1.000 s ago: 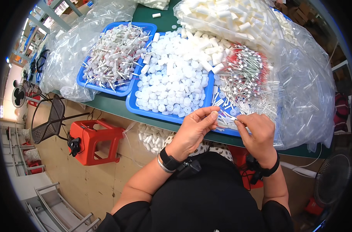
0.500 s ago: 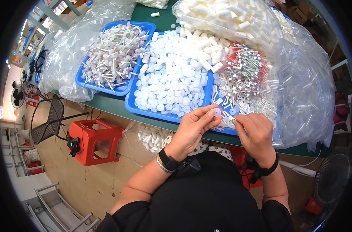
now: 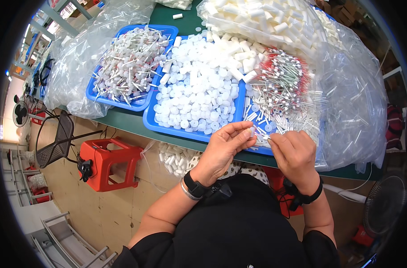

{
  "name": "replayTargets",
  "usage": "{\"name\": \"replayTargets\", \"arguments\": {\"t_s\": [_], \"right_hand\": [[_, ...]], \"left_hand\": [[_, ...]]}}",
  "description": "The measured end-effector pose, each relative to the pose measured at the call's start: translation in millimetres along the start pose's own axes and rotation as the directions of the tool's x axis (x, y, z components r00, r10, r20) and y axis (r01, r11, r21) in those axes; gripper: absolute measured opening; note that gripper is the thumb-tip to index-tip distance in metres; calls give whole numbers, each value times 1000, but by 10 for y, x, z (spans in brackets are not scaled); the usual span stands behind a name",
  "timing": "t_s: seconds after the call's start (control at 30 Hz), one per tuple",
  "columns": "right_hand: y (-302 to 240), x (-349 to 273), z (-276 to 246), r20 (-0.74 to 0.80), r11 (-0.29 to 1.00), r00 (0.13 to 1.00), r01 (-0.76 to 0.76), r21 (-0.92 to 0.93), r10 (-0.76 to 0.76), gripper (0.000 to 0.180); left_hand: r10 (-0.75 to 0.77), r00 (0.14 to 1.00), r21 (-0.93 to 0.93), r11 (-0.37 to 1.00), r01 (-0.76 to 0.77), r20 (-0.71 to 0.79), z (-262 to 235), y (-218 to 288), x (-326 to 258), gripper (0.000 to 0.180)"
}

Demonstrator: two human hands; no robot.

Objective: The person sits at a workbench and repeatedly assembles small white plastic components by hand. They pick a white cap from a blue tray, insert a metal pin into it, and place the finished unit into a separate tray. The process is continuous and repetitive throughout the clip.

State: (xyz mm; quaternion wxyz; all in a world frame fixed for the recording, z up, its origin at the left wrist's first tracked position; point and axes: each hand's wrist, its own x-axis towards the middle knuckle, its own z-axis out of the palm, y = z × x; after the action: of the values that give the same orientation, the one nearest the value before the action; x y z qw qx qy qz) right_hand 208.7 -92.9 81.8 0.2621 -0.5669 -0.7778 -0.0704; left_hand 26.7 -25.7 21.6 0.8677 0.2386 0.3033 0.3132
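Between the thumb and fingers of my left hand (image 3: 226,145) is a small translucent plastic disc (image 3: 251,131), now turned nearly edge-on. My right hand (image 3: 293,151) is just beside it, thumb and forefinger pinched on the end of a thin white stick (image 3: 267,137) that points toward the disc. A small gap seems to separate the two parts. Both hands are held over the front edge of the right-hand blue tray (image 3: 264,150), which holds loose white sticks, a few discs and a bundle of red-and-white wired pieces (image 3: 286,76).
A middle blue tray (image 3: 167,131) is heaped with translucent discs and white foam cylinders. Farther left, another blue tray (image 3: 143,106) holds disc-and-stick pieces. Clear plastic bags (image 3: 353,107) flank the trays on the green table (image 3: 118,117). A red stool (image 3: 109,165) stands at left.
The disc in my left fingers has turned from facing me to nearly edge-on. My right hand has hardly moved, still pinching the white stick.
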Motion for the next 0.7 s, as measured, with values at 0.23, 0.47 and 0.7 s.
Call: {"name": "replayTargets", "arguments": {"t_s": [0.23,0.47,0.7], "right_hand": [[26,-106,207,9,964,993,-112,240,114,9],[-177,-160,302,209,612,821,-543,576,531,10],[35,-130,208,277,629,823,-560,540,495,12]], "left_hand": [[-108,989,-148,981,122,98,-38,-133,35,30],[-134,979,-255,952,170,153,-37,-242,51,30],[-34,997,-21,999,35,70,-26,-60,38,32]]}}
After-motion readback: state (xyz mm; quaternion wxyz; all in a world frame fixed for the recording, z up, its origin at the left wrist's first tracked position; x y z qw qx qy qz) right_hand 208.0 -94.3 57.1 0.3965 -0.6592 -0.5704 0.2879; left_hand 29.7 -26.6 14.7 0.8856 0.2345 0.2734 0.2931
